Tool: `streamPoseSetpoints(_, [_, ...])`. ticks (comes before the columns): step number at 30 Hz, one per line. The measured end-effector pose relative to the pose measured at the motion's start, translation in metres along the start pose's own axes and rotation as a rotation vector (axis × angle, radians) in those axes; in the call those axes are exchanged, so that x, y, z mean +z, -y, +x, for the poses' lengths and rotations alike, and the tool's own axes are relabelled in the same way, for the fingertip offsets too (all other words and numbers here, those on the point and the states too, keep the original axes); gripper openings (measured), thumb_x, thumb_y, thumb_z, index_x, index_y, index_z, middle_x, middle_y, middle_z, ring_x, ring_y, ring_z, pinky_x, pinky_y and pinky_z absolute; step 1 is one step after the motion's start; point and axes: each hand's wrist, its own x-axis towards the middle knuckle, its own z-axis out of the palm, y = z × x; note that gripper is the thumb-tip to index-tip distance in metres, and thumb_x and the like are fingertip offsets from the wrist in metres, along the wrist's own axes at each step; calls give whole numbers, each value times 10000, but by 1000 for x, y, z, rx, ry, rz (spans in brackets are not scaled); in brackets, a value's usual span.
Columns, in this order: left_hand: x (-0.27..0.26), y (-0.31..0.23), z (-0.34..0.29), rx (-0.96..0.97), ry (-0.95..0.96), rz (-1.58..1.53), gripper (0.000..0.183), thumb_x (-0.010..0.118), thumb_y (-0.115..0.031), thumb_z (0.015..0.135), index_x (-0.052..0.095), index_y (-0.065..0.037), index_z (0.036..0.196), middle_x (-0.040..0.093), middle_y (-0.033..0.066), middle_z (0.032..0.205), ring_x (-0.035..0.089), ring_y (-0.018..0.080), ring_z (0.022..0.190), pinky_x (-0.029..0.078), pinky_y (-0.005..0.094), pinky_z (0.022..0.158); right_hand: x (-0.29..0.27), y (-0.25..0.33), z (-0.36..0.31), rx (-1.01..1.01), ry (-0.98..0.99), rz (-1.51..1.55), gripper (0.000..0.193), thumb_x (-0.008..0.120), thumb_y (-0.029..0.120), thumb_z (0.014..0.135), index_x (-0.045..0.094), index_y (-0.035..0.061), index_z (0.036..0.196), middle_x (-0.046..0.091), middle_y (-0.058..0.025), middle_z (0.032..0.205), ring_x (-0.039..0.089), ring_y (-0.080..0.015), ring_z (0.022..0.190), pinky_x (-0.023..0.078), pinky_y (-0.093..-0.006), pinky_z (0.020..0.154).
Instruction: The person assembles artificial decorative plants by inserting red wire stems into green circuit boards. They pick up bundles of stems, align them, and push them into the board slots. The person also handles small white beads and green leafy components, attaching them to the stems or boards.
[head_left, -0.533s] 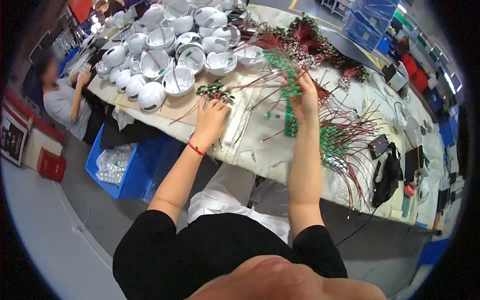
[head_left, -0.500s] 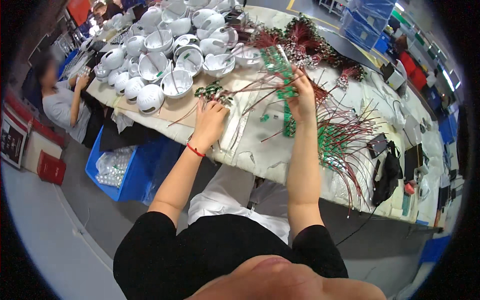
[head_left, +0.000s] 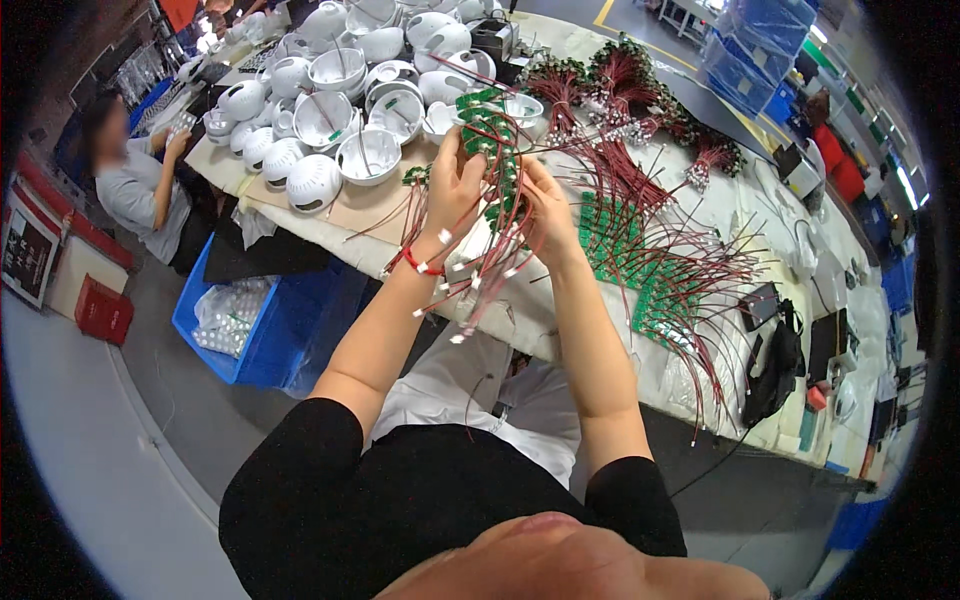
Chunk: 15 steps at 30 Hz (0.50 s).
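Both my hands hold a strip of green circuit boards point(head_left: 480, 108) above the near table edge. My left hand point(head_left: 455, 195) is closed on its left side, fingers up against the boards. On the other side my right hand point(head_left: 545, 215) grips it with fingers bent. Red and dark wires point(head_left: 490, 270) hang from the strip, their white plugs dangling over my left wrist and the table edge. Right of my right hand, green board panels point(head_left: 612, 238) with wires lie on the table. A few small green boards point(head_left: 416, 176) rest just left of my left hand.
White round plastic shells point(head_left: 368, 157) are heaped at the far left. Bundles of wired boards point(head_left: 620, 75) lie at the back. A blue bin point(head_left: 215, 345) stands below the table's left edge. Another person point(head_left: 135, 185) sits at the left. A black pouch point(head_left: 775, 370) lies at right.
My right hand has brought the board strip left and lower. My left hand has risen from the small boards on the table to grip the strip, and the wires now hang toward me.
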Motion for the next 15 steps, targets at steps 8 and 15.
streamPoseSetpoints(8, [-33, 29, -19, -225, -42, 160, 225, 469, -110, 936, 467, -13, 1139, 582, 55, 907, 561, 146, 865, 453, 273, 793, -22, -14, 10, 2, -36, -422, 222, 511, 118, 908, 566, 14, 1097, 598, -39, 985, 563, -106, 846, 453, -260, 761])
streamPoseSetpoints(15, [-29, 12, -198, -18, -250, 262, 224, 459, 8, 858, 402, 11, 1075, 472, 67, 973, 479, 155, 910, 397, 291, 824, -3, 21, -6, 73, -96, -368, 170, 517, 163, 925, 584, 71, 1052, 537, 29, 810, 484, -77, 717, 394, -249, 671])
